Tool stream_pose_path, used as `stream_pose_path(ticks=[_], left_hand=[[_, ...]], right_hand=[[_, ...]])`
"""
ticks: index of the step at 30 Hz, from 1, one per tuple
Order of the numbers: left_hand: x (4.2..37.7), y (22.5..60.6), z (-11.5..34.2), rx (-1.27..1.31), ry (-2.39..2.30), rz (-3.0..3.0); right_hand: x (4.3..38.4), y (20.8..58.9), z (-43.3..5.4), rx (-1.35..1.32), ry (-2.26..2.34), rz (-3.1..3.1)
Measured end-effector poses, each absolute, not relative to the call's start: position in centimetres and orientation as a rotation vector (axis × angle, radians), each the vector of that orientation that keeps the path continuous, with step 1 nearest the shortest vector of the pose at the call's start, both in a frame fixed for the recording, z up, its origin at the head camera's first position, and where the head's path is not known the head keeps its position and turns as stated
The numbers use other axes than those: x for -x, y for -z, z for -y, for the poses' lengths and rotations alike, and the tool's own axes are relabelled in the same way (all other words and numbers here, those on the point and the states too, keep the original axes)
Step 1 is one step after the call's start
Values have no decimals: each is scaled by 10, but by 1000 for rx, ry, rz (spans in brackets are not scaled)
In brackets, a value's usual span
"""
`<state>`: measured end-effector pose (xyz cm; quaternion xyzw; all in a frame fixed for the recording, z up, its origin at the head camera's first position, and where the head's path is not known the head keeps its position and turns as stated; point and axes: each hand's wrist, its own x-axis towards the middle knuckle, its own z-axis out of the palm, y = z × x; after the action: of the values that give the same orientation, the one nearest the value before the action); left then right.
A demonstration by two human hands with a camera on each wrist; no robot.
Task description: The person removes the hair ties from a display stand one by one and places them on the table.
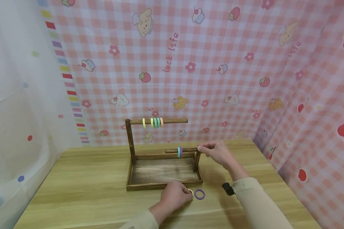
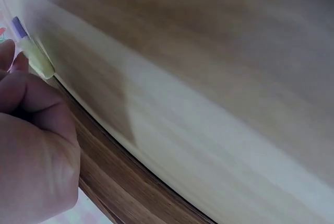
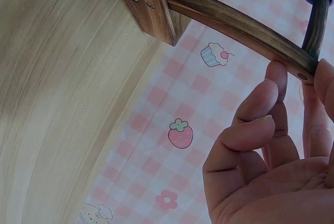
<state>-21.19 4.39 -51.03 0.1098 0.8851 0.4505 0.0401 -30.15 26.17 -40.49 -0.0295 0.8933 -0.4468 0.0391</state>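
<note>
A wooden stand (image 1: pixel 164 187) with a tray base carries a tall post with a long bar and a shorter post with a lower bar. My right hand (image 1: pixel 218 153) pinches the top of the short post (image 3: pixel 229 25), where the lower bar (image 1: pixel 172 151) joins it. Mint and purple rings (image 1: pixel 179 152) hang on that bar. In front of the tray, my left hand (image 1: pixel 175 194) has its fingers curled at a yellow ring (image 2: pixel 37 59), seemingly pinching its edge; the fingertips are partly hidden. Beside it a purple ring (image 1: pixel 199 194) lies on the table.
Several yellow, green and peach rings (image 1: pixel 156 122) hang on the upper bar (image 1: pixel 175 121). The stand rests on a wood-grain table (image 1: pixel 89 181). A pink checked cloth (image 1: pixel 166 86) hangs behind it. A small black device (image 1: pixel 228 189) sits at the right wrist.
</note>
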Motion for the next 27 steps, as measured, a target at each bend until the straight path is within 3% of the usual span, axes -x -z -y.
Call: stream_pose_path(ticks=[8, 27], left_hand=[[213, 507, -45, -365, -1350, -2700], [231, 481, -5, -191, -1796, -2339]], right_hand=[[300, 406, -261, 87, 1376, -2732], [301, 406, -261, 121, 1373, -2758]])
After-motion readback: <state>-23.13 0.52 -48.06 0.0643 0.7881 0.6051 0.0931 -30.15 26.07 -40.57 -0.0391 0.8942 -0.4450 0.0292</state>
